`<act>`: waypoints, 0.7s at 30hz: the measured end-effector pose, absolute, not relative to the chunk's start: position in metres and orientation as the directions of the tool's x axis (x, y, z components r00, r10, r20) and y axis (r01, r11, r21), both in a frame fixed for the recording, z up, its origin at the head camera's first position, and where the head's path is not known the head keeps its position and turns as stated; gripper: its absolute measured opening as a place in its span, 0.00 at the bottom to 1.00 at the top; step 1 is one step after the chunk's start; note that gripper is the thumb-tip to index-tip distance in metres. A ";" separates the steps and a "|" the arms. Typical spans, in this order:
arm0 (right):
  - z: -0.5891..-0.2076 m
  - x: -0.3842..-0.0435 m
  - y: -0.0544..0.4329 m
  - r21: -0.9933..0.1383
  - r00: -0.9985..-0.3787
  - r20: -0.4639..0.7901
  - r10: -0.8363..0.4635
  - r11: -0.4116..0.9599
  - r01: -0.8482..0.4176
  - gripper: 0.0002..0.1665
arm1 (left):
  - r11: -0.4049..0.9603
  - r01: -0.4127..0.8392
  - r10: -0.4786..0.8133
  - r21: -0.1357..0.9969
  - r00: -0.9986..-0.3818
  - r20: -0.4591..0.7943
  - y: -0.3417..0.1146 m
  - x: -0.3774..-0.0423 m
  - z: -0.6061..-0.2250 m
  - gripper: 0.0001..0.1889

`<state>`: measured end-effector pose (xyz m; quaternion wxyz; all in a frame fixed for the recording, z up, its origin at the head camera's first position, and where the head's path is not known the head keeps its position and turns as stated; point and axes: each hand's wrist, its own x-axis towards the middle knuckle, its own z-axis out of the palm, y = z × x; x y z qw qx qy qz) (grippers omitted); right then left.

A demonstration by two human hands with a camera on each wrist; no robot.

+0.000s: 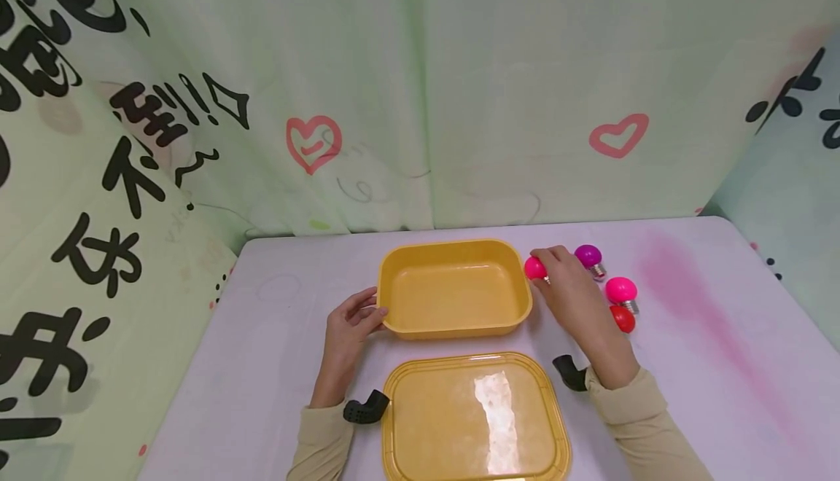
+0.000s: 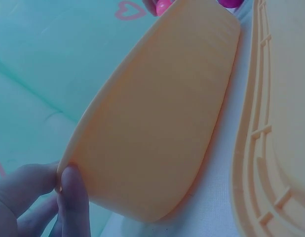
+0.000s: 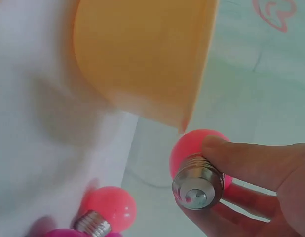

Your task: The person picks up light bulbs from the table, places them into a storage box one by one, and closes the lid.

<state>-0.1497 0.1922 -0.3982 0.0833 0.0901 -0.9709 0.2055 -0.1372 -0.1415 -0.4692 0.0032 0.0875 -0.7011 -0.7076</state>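
My left hand point(image 1: 349, 335) pinches the left rim of a yellow plastic box point(image 1: 453, 334), thumb on the outer wall in the left wrist view. The inside of the box shows no contents. My right hand point(image 1: 572, 295) holds a pink light bulb point(image 3: 188, 145) between thumb and fingers, beside the box's right rim. Its metal screw base faces the right wrist camera. Near that hand lie a purple bulb point(image 1: 588, 254), another pink bulb point(image 1: 620, 289) and a red bulb point(image 1: 623, 319), the last partly hidden by the forearm.
A yellow lid point(image 1: 446, 423) lies on the table in front of the box, between my forearms. The white table point(image 1: 695, 350) has a pink stain at the right. Curtains point(image 1: 499, 102) with drawn hearts and black writing stand behind and at the sides.
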 end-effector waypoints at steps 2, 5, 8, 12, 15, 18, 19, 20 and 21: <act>-0.396 -0.150 0.191 -0.388 -0.967 0.209 -0.147 0.895 -0.220 0.30 | -0.013 -0.117 -0.129 0.993 -0.985 -0.118 -0.142 -0.138 -0.469 0.23; -0.394 -0.150 0.188 -0.397 -0.964 0.216 -0.155 0.888 -0.232 0.30 | -0.003 -0.129 -0.136 0.992 -0.982 -0.128 -0.141 -0.137 -0.469 0.23; -0.392 -0.150 0.184 -0.415 -0.963 0.218 -0.160 0.878 -0.239 0.28 | -0.002 -0.143 -0.144 0.990 -0.979 -0.142 -0.141 -0.137 -0.469 0.23; -0.392 -0.152 0.179 -0.433 -0.961 0.224 -0.162 0.867 -0.247 0.28 | -0.004 -0.149 -0.148 0.989 -0.978 -0.148 -0.140 -0.137 -0.470 0.23; -0.392 -0.154 0.174 -0.430 -0.957 0.237 -0.164 0.866 -0.255 0.27 | 0.001 -0.143 -0.145 0.990 -0.979 -0.141 -0.140 -0.138 -0.470 0.23; -0.394 -0.155 0.170 -0.431 -0.951 0.253 -0.178 0.859 -0.275 0.26 | 0.005 -0.140 -0.143 0.990 -0.980 -0.138 -0.140 -0.137 -0.470 0.22; -0.395 -0.156 0.169 -0.428 -0.948 0.261 -0.185 0.858 -0.285 0.25 | 0.007 -0.139 -0.141 0.990 -0.980 -0.137 -0.140 -0.137 -0.470 0.22; -0.397 -0.156 0.168 -0.427 -0.945 0.265 -0.190 0.856 -0.292 0.25 | 0.007 -0.140 -0.140 0.990 -0.981 -0.137 -0.141 -0.137 -0.470 0.22; -0.398 -0.156 0.166 -0.427 -0.943 0.268 -0.196 0.854 -0.299 0.24 | 0.007 -0.141 -0.139 0.990 -0.981 -0.139 -0.141 -0.137 -0.470 0.22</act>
